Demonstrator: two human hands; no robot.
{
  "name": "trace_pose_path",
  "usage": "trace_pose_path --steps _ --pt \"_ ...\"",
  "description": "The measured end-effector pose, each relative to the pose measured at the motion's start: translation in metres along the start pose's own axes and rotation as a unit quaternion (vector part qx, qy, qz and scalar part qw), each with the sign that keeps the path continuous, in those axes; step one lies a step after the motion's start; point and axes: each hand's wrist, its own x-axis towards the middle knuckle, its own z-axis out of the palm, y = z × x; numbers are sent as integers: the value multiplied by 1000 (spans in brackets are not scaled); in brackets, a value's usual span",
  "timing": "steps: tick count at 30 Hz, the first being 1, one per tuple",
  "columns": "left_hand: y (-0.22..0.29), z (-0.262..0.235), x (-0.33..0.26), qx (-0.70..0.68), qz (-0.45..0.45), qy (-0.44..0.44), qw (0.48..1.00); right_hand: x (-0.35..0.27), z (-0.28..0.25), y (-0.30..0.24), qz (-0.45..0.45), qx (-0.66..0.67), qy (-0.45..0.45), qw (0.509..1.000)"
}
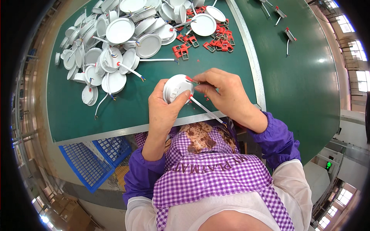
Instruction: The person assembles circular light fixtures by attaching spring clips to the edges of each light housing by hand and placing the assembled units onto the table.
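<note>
My left hand (162, 111) is closed round a white round downlight (176, 85), its thumb lying across the back. A white cable (206, 108) leaves the downlight at a red grommet and slants down to the right, past the table's front edge. At the upper right rim of the downlight sits a small red clip (189, 78). My right hand (227, 92) pinches at that clip between thumb and forefinger; a bit of metal shows by the fingertips. Whether the clip is fully seated I cannot tell.
Many white downlights (120, 30) with cables are heaped at the back left of the green table (77, 123). Beside them lie red and metal clips (221, 40). A metal strip (246, 42) borders a green belt (304, 88) carrying several lamps. Blue baskets (86, 161) stand below.
</note>
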Motion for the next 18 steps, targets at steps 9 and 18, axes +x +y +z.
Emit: trace_pose_path --steps 9,18 --pt "-5 1 1 42 42 -18 998 -5 11 -2 -1 -24 18 1000" --pt "-4 -3 7 122 73 -43 989 -9 17 11 46 95 23 994"
